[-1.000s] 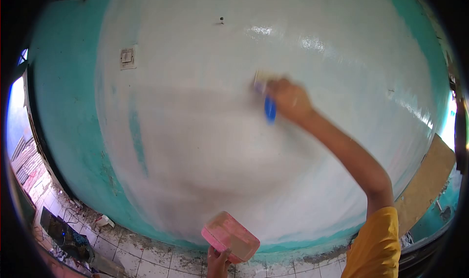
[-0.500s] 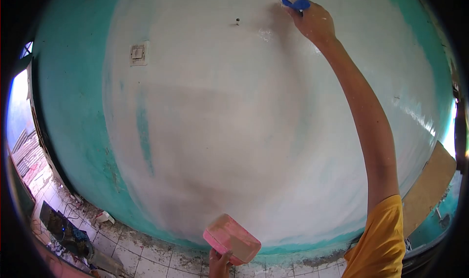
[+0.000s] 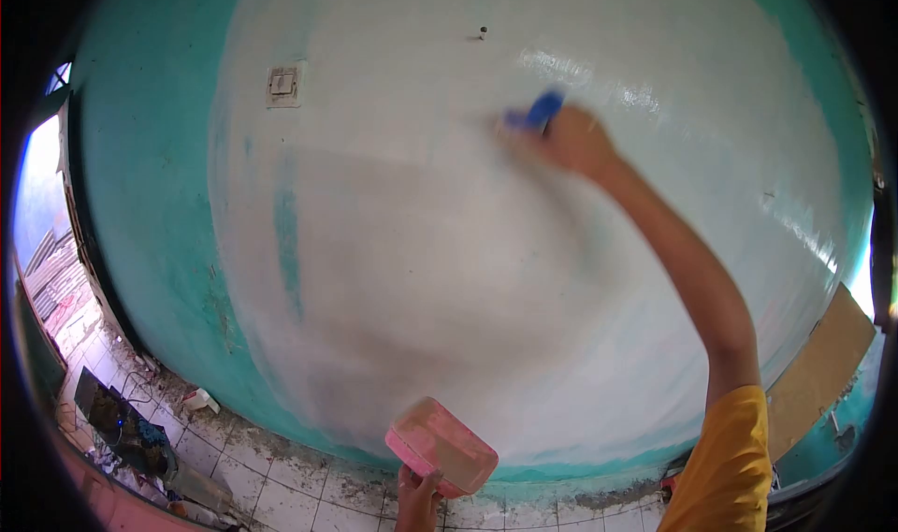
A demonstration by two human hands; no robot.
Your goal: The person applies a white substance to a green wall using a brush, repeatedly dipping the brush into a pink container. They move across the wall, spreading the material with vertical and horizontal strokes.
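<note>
In my right hand [image 3: 577, 141] is a blue-handled paintbrush [image 3: 541, 111], pressed near the white-painted wall [image 3: 393, 223]; motion blurs both, and I cannot make out the bristles clearly. Wet paint shines above the brush. My left hand [image 3: 418, 496] grips the lower side of a pink plastic tub [image 3: 409, 450], tilted toward me low in front of the wall. Whitish paint coats the tub's inside. A thin shadow of my right arm falls on the wall below the brush.
A light switch [image 3: 283, 84] and a small wall fitting [image 3: 483, 33] sit in the painted area. Green wall [image 3: 154, 204] borders it. Debris and a dark object [image 3: 122, 420] lie on the tiled floor [image 3: 285, 506]. A brown board [image 3: 823, 368] leans at right; a doorway opens at left.
My right hand has swept the paintbrush down and slightly left across the wall. The left hand and tub have barely moved. The view has shifted slightly.
</note>
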